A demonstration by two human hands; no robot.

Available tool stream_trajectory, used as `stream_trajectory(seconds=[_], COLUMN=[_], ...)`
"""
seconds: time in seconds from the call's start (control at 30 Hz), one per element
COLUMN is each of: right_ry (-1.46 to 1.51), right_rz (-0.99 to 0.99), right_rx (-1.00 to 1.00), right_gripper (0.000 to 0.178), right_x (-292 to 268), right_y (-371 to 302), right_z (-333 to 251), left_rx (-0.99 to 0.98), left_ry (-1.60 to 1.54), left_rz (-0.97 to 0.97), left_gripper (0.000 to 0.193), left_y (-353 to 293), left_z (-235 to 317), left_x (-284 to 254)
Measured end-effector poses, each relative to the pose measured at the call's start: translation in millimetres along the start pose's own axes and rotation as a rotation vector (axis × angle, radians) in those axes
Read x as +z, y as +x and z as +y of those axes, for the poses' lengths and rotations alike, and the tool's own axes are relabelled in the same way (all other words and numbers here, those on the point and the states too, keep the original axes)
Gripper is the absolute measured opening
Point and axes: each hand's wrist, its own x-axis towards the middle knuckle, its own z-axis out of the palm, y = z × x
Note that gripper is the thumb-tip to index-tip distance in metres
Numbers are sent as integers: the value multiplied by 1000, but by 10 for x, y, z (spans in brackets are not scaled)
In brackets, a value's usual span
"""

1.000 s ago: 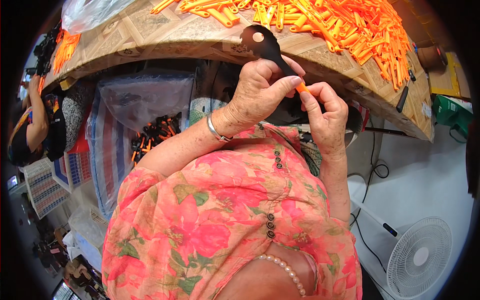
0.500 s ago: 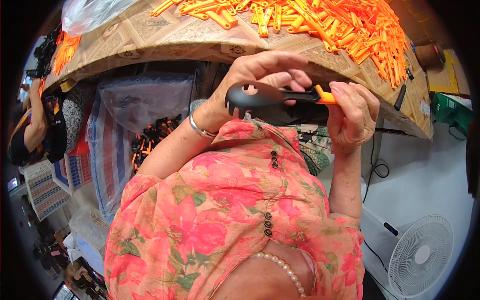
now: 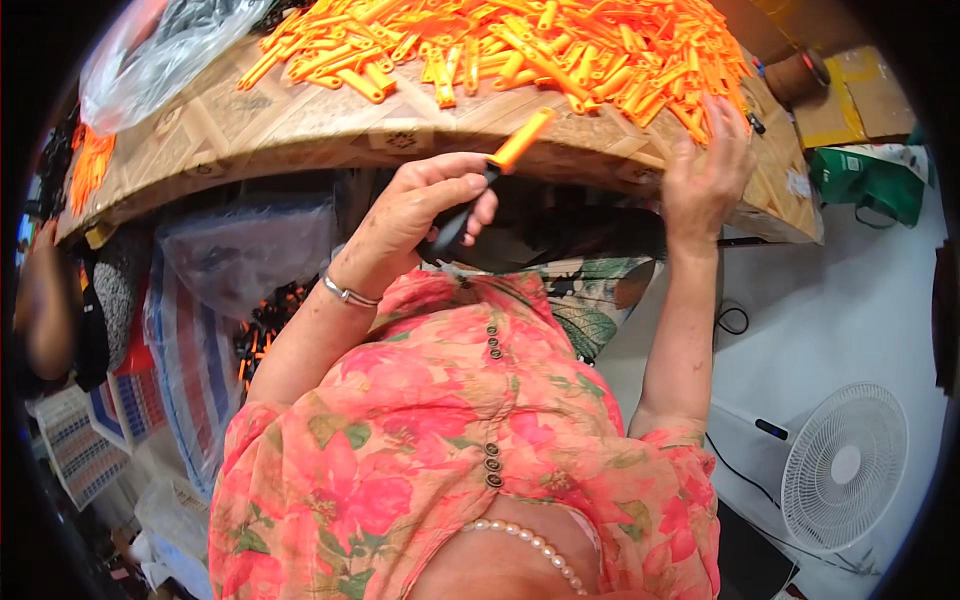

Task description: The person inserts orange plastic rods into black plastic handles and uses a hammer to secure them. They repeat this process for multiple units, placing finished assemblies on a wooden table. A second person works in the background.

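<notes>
Though translucent, bag beside orange handles

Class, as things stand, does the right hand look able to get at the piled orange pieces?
Probably yes: the right hand is beside the orange pieces on the table, with nothing visible blocking it.

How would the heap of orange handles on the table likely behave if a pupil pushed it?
The orange handles would probably feel stiff, looking straight and unbent. The loose heap may slide and spread, being piled crisscross. Some could drop, lying near the table's edge.
</notes>
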Motion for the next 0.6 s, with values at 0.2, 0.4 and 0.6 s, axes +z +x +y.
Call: stream_trajectory(seconds=[0.2,0.4,0.6], right_ry=[-443,-238,754], right_rz=[-356,-553,-260], right_rx=[513,567,953], right_gripper=[47,57,48], right_x=[-2,-2,-357], right_y=[-360,-495,-268], right_z=[1612,2370,547], left_rx=[64,51,30], left_ry=[27,89,166], left_rz=[175,239,298], left_gripper=[21,18,16], left_y=[97,150,205], left_z=[-36,-8,43], left_x=[-6,69,65])
